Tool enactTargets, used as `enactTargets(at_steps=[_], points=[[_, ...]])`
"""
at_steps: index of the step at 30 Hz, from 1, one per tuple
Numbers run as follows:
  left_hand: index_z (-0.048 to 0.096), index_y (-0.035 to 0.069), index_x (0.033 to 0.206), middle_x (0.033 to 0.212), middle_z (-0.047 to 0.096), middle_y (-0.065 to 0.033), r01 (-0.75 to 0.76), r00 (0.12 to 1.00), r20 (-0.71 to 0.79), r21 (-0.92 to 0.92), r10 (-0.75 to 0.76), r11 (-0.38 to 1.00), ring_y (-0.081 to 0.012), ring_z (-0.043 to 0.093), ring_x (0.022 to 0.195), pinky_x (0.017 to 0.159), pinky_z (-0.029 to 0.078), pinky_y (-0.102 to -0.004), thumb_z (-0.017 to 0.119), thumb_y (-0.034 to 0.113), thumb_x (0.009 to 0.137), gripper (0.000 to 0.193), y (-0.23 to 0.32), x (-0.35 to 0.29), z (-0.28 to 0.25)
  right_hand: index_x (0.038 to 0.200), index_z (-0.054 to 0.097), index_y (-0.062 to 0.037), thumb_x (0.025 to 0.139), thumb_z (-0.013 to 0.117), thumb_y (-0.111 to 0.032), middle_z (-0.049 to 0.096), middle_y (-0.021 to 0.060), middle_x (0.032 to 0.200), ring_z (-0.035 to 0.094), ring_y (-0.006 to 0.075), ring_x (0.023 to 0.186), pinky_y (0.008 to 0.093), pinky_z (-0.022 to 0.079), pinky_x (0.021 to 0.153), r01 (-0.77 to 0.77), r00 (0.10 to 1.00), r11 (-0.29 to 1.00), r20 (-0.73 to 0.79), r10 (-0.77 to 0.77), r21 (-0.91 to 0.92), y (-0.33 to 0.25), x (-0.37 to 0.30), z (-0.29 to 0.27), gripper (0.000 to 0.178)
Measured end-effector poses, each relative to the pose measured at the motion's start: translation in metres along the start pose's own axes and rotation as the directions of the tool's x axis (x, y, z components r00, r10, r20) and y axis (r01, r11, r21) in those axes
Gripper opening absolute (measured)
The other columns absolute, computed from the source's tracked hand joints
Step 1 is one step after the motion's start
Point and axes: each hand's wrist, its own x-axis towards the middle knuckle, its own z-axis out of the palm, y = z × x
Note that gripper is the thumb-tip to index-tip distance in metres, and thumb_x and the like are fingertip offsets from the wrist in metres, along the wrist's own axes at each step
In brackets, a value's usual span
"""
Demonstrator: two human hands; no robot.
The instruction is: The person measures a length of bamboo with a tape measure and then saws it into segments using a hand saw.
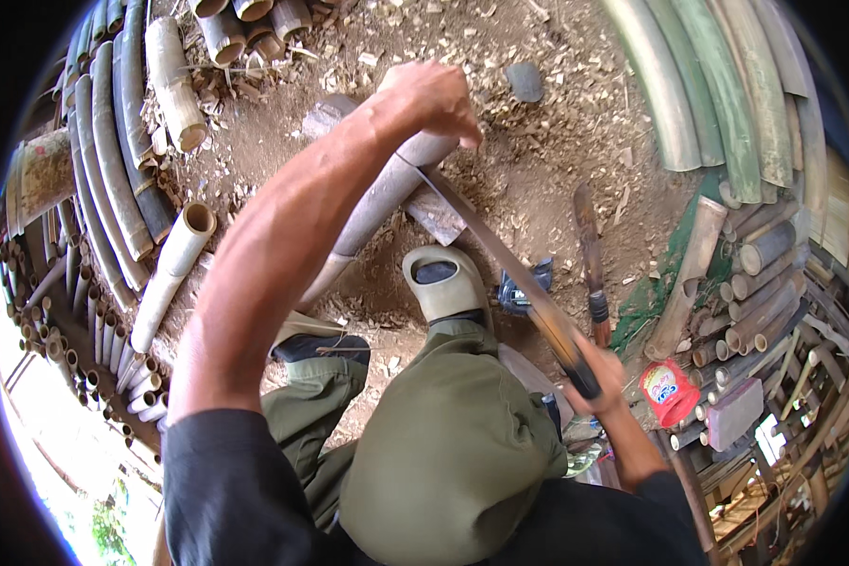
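A grey-green bamboo pole (373, 206) lies slanted across a wooden block (436, 213) on the ground ahead of my feet. Around its far end my left hand (431, 99) is closed, with the fingers partly turned from view. My right hand (602, 377) grips the dark handle of a handsaw (500, 247), low on the right beside my knee. The saw's long blade runs up and to the left, and its tip part lies against the pole just nearer than my left hand. Whether the teeth are inside a cut cannot be made out.
Wood chips cover the soil. Bamboo poles (108, 160) are stacked at left, and long green bamboo pieces (717, 85) lie at upper right. A dark stone (524, 82), a wooden-handled tool (589, 255), a black packet (526, 285) and a red container (670, 392) lie around. My shoes (448, 283) flank the pole's near end.
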Motion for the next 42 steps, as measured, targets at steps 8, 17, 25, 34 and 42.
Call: enactTargets(at_steps=[8, 17, 25, 34, 42], points=[[0.053, 0.014, 0.051, 0.049, 0.046, 0.0049, -0.021, 0.999, -0.037, 0.001, 0.021, 1.0, -0.008, 0.045, 0.047, 0.037, 0.033, -0.0282, 0.07, 0.032, 0.071, 0.032, 0.02, 0.004, -0.005, 0.131, 0.056, 0.0072, 0.066, 0.068, -0.005, 0.064, 0.0143, 0.076, 0.061, 0.0258, 0.055, 0.0364, 0.049, 0.052, 0.098, 0.981, 0.995, -0.167, -0.102, -0.035, 0.008, 0.138, 0.069, 0.067], [0.048, 0.016, 0.053, 0.05, 0.041, 0.008, -0.014, 1.0, -0.011, 0.037, 0.015, 0.999, -0.0058, 0.039, 0.047, 0.036, 0.028, -0.0272, 0.071, 0.032, 0.075, 0.035, 0.006, -0.002, 0.0, 0.122, 0.056, 0.0175, 0.068, 0.067, -0.013, 0.069, 0.0288, 0.097, 0.072, 0.0385, 0.088, 0.0412, 0.059, 0.08, -0.024, 1.0, 0.996, -0.012, 0.023, -0.086, 0.002, -0.037, -0.009, 0.063], [0.056, 0.013, 0.054, 0.051, 0.046, 0.006, 0.007, 1.0, -0.011, 0.013, -0.007, 1.0, -0.0055, 0.04, 0.046, 0.034, 0.029, -0.0276, 0.074, 0.034, 0.075, 0.034, 0.013, 0.002, -0.004, 0.131, 0.054, 0.01, 0.068, 0.067, -0.005, 0.07, 0.0226, 0.092, 0.069, 0.0268, 0.064, 0.035, 0.055, 0.058, 0.112, 0.986, 0.99, -0.113, -0.121, -0.083, -0.002, 0.105, 0.05, 0.066], [0.063, 0.005, 0.084, 0.065, 0.061, -0.0025, 0.003, 1.0, 0.005, 0.015, -0.003, 1.0, -0.0125, 0.056, 0.058, 0.042, 0.041, -0.0283, 0.077, 0.035, 0.07, 0.036, 0.014, 0.013, 0.001, 0.128, 0.056, 0.0117, 0.065, 0.067, -0.007, 0.068, 0.0196, 0.082, 0.065, 0.0273, 0.061, 0.0362, 0.052, 0.055, 0.079, 0.994, 0.995, -0.066, -0.083, -0.064, 0.025, 0.06, 0.032, 0.067], [0.061, 0.004, 0.081, 0.069, 0.064, -0.0062, 0.05, 0.998, 0.028, -0.03, -0.049, 0.998, -0.0172, 0.061, 0.063, 0.049, 0.049, -0.0307, 0.079, 0.031, 0.066, 0.036, 0.012, 0.007, -0.006, 0.129, 0.055, 0.0134, 0.065, 0.063, -0.003, 0.071, 0.022, 0.087, 0.07, 0.0241, 0.064, 0.0342, 0.057, 0.06, 0.078, 0.989, 0.997, -0.123, -0.08, -0.026, -0.004, 0.036, 0.017, 0.066]])
